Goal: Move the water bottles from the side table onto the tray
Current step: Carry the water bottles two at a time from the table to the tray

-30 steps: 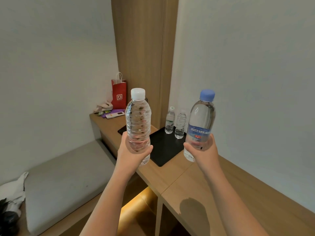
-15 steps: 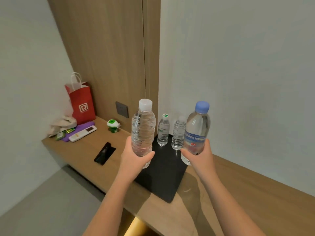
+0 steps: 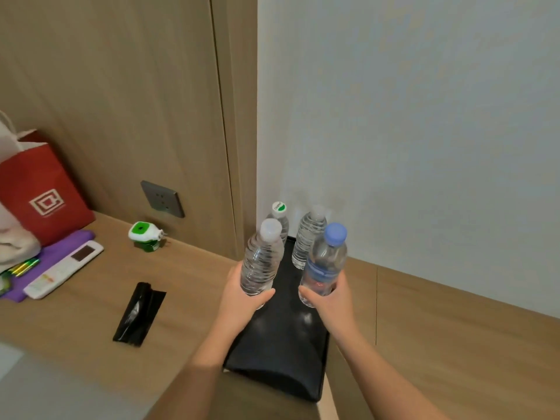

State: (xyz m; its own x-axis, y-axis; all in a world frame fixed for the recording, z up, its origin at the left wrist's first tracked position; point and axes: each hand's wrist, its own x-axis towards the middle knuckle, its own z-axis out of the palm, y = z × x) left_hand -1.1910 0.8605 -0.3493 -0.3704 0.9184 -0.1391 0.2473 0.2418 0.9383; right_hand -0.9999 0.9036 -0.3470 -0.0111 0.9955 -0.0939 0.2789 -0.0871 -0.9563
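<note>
My left hand [image 3: 242, 295] grips a clear bottle with a white cap [image 3: 263, 256] around its lower half. A blue-capped bottle with a blue label [image 3: 325, 262] is held low down by my right hand [image 3: 328, 301]. Both bottles are upright and hover over the black tray [image 3: 285, 359], which lies on the wooden counter against the wall. At the tray's far end stand two smaller bottles, one with a green-and-white cap [image 3: 279, 216] and one with a clear cap [image 3: 309, 234]. My hands hide the bases of the held bottles.
On the counter to the left lie a black folded bag [image 3: 138, 313], a white remote [image 3: 63, 269] on a purple cloth, a red paper bag [image 3: 39, 192] and a green-and-white plug-in device [image 3: 145, 234]. A wall socket [image 3: 162, 199] sits on the wooden panel.
Both hands have carried the bottles forward and lower over the tray, close to the two small bottles. The view has moved closer and tilted down.
</note>
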